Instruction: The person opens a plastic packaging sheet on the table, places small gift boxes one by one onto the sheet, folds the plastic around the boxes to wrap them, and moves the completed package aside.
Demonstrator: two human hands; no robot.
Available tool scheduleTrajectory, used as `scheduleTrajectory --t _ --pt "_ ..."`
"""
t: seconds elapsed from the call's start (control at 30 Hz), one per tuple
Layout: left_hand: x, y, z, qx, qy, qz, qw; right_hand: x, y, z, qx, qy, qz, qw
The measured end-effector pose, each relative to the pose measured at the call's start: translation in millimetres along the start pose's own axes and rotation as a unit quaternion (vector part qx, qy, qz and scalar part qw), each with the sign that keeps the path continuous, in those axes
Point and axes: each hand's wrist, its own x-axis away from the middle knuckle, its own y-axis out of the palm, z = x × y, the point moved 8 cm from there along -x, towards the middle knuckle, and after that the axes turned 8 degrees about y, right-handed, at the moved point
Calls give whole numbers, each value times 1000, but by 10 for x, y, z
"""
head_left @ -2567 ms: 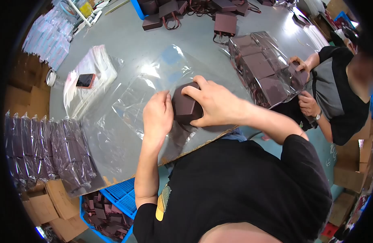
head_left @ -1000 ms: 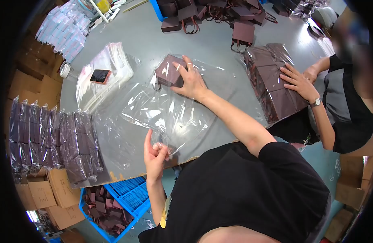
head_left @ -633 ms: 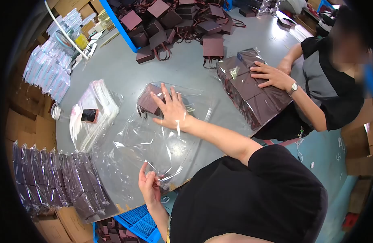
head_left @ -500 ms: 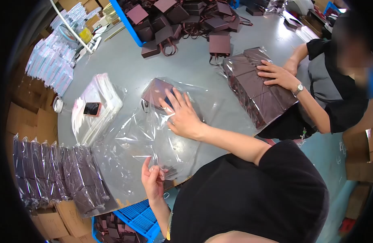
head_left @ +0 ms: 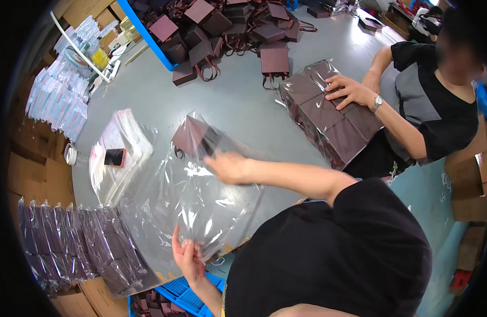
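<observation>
A large clear plastic bag lies spread over the grey table in front of me. My left hand pinches the bag's near edge between thumb and fingers, with the index finger pointing up. A dark maroon box with a ribbon loop sits at the bag's far end, apparently under the film. Just nearer than the box, my right hand is at the plastic, its fingers smeared by motion. Whether it is inside the bag or on top, I cannot tell.
At right, a co-worker's hand rests on a wrapped maroon pack. Loose maroon boxes are heaped at the back. Left are a bag stack with a phone on it and several wrapped packs. A blue crate stands below.
My right hand has drawn back from over the box toward me, leaving the box more exposed. My left hand keeps its pinch on the bag edge. The whole view has shifted slightly.
</observation>
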Motion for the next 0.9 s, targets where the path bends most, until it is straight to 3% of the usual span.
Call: scheduleTrajectory --t 0.07,0.13,0.2,0.27,0.33,0.4,0.47,0.57,0.63,0.67,0.73,0.8,0.9 --pt "36 -239 53 -51 12 15 998 550 -5 -248 111 -205 -103 967" --pt "65 -403 204 -171 0 15 985 1276 -549 -483 41 -363 -273 890" --pt "23 -440 498 -366 26 38 930 1449 -1131 -445 -85 -373 -375 845" --pt "-69 -333 858 -609 84 80 785 1049 -1820 -80 -49 -248 -286 924" --pt "-390 -218 1156 -624 177 72 758 417 -2373 611 119 -149 -15 982" --pt "-886 292 1398 -629 258 -10 733 -104 -2651 1318 410 -53 175 893" --pt "-1477 989 1461 -620 318 -116 708 -457 -2549 2063 541 -113 218 804" --pt "-2518 1959 1233 -524 410 -283 691 -660 -2301 2513 551 -170 199 792" --pt "-3202 2687 965 -511 425 -321 674 -801 -2319 2532 489 -97 145 855" --pt "-3501 3062 841 -504 442 -301 678 -848 -2310 2528 455 -60 114 881" --pt "-3993 3767 611 -509 373 -269 728 -894 -2234 2501 373 -25 67 925" --pt "-4452 4121 271 -628 314 -165 693 -858 -2090 2375 285 38 -15 958" --pt "-4835 4259 -173 -705 289 -60 645 -796 -2010 2219 201 63 -78 974"
